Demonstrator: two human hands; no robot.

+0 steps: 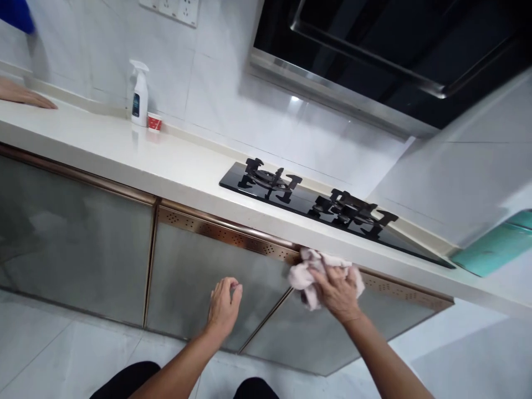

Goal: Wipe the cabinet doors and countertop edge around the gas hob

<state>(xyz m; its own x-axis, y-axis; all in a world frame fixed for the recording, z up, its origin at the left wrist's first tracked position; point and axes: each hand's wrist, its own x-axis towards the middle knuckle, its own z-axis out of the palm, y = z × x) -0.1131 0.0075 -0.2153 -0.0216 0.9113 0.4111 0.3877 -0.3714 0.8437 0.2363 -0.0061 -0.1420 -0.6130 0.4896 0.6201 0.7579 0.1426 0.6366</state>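
My right hand [338, 291] grips a crumpled pale pink cloth [305, 282] and presses it against the top edge of the cabinet doors, just under the counter's front edge. Part of the cloth bunches out past the fingers on both sides. My left hand [223, 307] hangs in front of the middle frosted cabinet door [187, 271], apart from it. Its fingers are loosely curled, the thumb stands a little away from them, and nothing shows in it. A bronze perforated strip [233, 235] runs along the door top between both hands.
On the white counter [178, 160] are a black gas hob [299, 202], a white spray bottle [140, 97] and a red paper cup [154, 122]. A green container [494, 246] stands at the right. Another person's hand [25, 94] rests at far left. A range hood [374, 50] overhangs the hob.
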